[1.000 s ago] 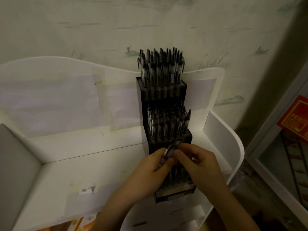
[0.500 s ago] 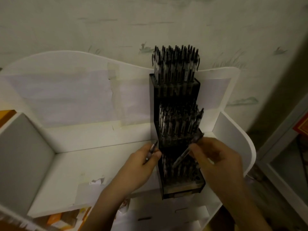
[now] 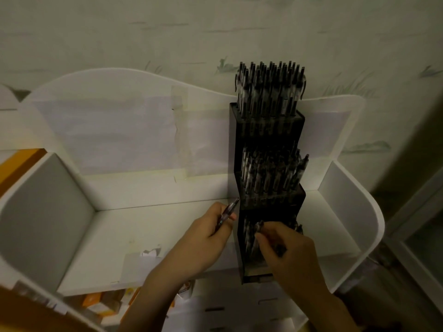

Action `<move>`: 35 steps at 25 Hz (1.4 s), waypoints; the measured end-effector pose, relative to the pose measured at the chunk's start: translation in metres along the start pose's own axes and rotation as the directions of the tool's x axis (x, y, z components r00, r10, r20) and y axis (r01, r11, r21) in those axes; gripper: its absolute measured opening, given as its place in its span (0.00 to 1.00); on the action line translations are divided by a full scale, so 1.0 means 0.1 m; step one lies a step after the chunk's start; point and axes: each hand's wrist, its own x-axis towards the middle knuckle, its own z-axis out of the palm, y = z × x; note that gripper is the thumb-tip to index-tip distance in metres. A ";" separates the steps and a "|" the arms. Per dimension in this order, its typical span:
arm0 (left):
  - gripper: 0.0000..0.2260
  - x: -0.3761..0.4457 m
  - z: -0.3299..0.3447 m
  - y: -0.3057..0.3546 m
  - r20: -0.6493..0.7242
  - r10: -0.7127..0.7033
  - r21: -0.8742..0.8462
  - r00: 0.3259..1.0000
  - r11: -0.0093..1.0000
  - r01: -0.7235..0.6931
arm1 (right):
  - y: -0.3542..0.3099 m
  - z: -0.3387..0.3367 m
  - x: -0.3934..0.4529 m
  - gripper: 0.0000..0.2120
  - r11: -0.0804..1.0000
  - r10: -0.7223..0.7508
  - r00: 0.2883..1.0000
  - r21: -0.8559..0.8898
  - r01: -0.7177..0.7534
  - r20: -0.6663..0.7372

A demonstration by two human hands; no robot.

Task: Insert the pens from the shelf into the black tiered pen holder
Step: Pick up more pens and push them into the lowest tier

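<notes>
The black tiered pen holder (image 3: 268, 130) stands on the white shelf (image 3: 134, 226) against its back panel. Its top and middle tiers are packed with several upright pens (image 3: 269, 87). My left hand (image 3: 206, 238) is just left of the holder and grips a dark pen (image 3: 226, 212) that points up and to the right. My right hand (image 3: 285, 248) is over the lowest tier, fingers pinched on a pen (image 3: 259, 227) standing among the pens there. My hand hides the lower part of that tier.
The shelf has white side walls at left (image 3: 45, 212) and right (image 3: 345, 200) and a curved back panel with taped paper (image 3: 115, 135). Orange boxes (image 3: 96, 305) lie on the level below. A wallpapered wall rises behind.
My right hand has moved down from the middle tier's edge into the lowest tier with its pen, now upright. My left hand still holds its pen beside the holder. The camera has shifted slightly.
</notes>
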 end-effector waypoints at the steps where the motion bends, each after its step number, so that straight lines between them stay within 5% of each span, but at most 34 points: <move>1: 0.06 0.00 0.00 0.00 0.002 0.000 -0.002 1.000 1.000 0.000 | 0.01 0.01 0.00 0.02 1.000 0.003 1.000 -0.006 -0.003 0.012; 13: 0.07 0.00 0.02 0.02 0.001 0.067 0.014 0.998 0.998 -0.067 | 0.20 0.16 -0.16 0.07 0.975 0.194 0.969 -0.140 -0.173 0.155; 17: 0.07 0.00 0.05 0.06 0.019 0.095 0.026 0.995 0.995 -0.096 | -0.14 -0.07 -0.03 0.09 0.987 0.154 0.988 0.043 -0.155 0.026; 22: 0.05 -0.01 0.13 0.15 0.046 0.156 -0.016 0.987 0.988 -0.155 | -0.40 -0.19 0.14 0.09 0.916 0.189 0.981 0.351 -0.195 0.053; 30: 0.08 0.01 0.21 0.26 0.020 0.207 -0.020 0.978 0.978 -0.207 | -0.45 -0.32 0.22 0.05 0.868 0.205 0.979 0.466 -0.174 -0.016; 35: 0.12 0.04 0.23 0.16 -0.035 0.155 0.158 0.987 0.976 -0.147 | -0.43 -0.50 0.25 0.06 0.847 0.237 0.961 0.515 -0.132 -0.143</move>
